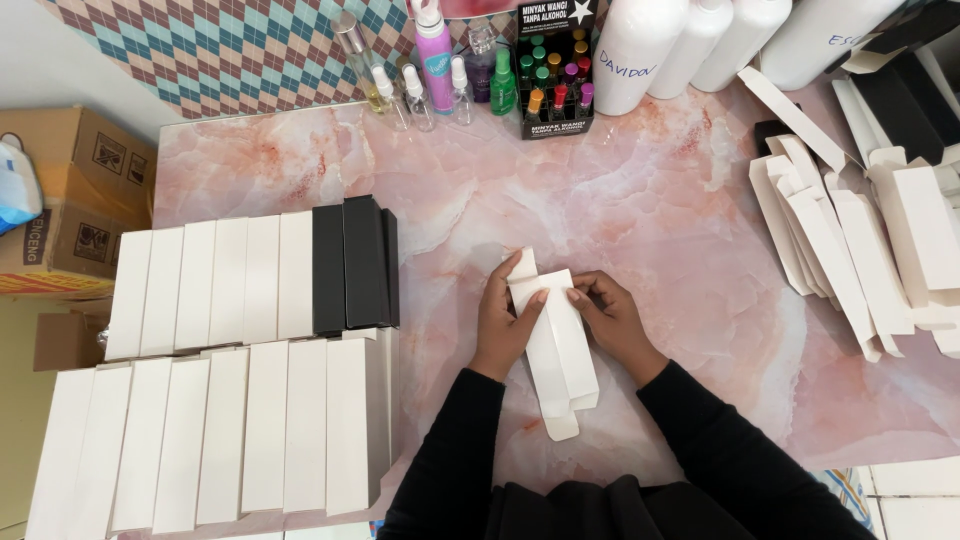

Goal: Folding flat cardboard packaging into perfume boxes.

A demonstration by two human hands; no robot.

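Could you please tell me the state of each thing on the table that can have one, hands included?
White carton: held in both hands, part-folded, both end flaps open.
Left hand: gripping the carton's left side.
Right hand: fingers on the carton's top end.
White boxes: assembled, lying in rows.
Black boxes: assembled, lying beside the white ones.
Flat cartons: unfolded, piled at right.
Spray bottles: upright, capped.
Large white bottles: upright.

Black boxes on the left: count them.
3 black boxes, side by side at the right end of the upper row of white boxes. More black card lies top right, partly hidden.
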